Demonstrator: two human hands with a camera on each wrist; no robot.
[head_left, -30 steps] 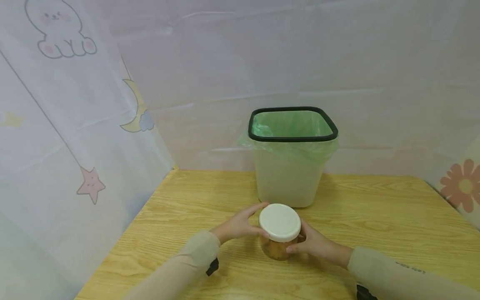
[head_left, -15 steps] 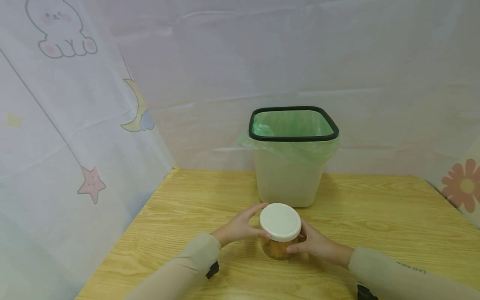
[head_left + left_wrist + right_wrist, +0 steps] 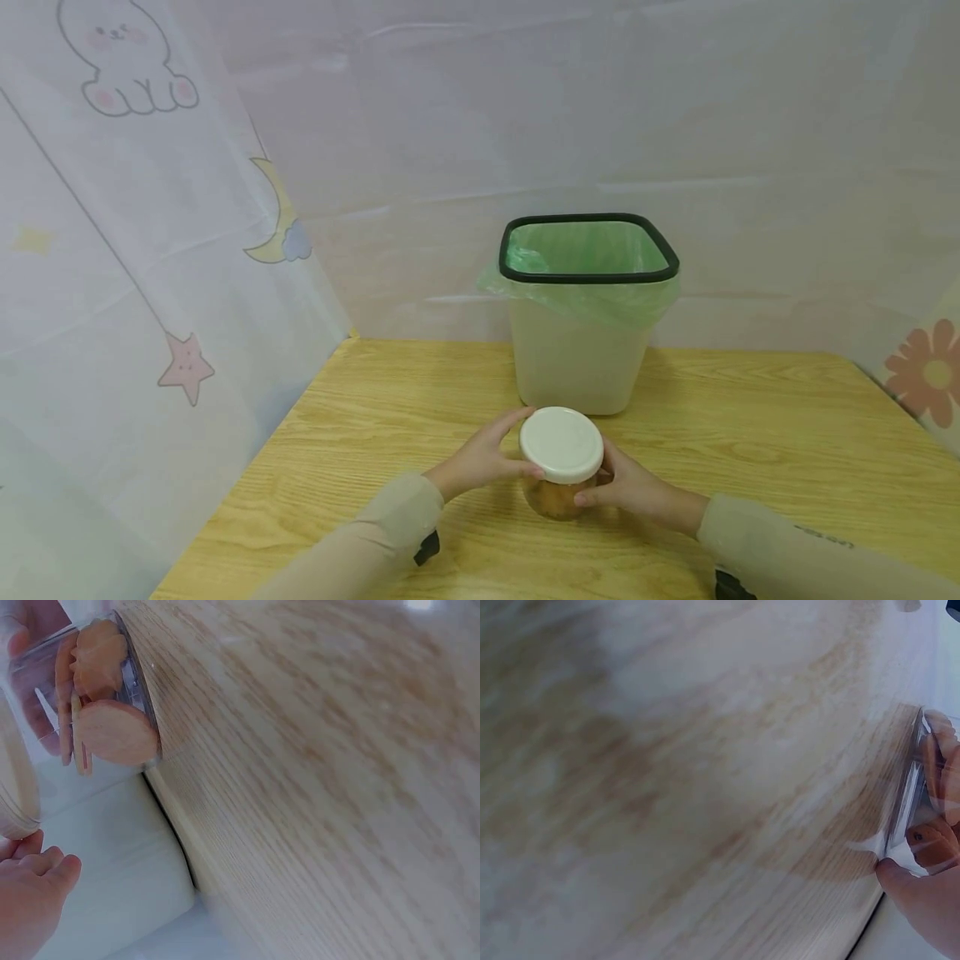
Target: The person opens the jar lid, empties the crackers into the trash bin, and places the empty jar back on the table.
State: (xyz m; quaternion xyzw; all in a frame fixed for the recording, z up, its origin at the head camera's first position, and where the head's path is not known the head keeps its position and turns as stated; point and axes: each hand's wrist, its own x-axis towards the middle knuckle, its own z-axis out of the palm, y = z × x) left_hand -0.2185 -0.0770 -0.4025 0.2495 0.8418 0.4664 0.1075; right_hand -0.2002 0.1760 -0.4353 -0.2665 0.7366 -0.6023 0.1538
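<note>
A clear jar point(image 3: 551, 501) with a round white lid point(image 3: 561, 443) stands upright on the wooden table. Flat orange-brown pieces, like biscuits point(image 3: 118, 733), show through its wall in the left wrist view. My left hand point(image 3: 483, 458) grips the lid, its thumb at the front edge and its fingers at the back left. Low on the jar's right side, my right hand point(image 3: 637, 487) holds the body, with the thumb in front and the fingers mostly hidden behind. In the right wrist view, fingertips point(image 3: 911, 889) touch the jar near its base.
Right behind the jar stands a whitish bin point(image 3: 577, 358) with a black rim point(image 3: 588, 277) and a green bag lining point(image 3: 585, 242). The wooden table point(image 3: 405, 383) ends at a pale printed cloth point(image 3: 420, 208) behind and on the left.
My left thumb has slid slightly to the right along the lid's front edge. The right hand and the jar look almost unmoved.
</note>
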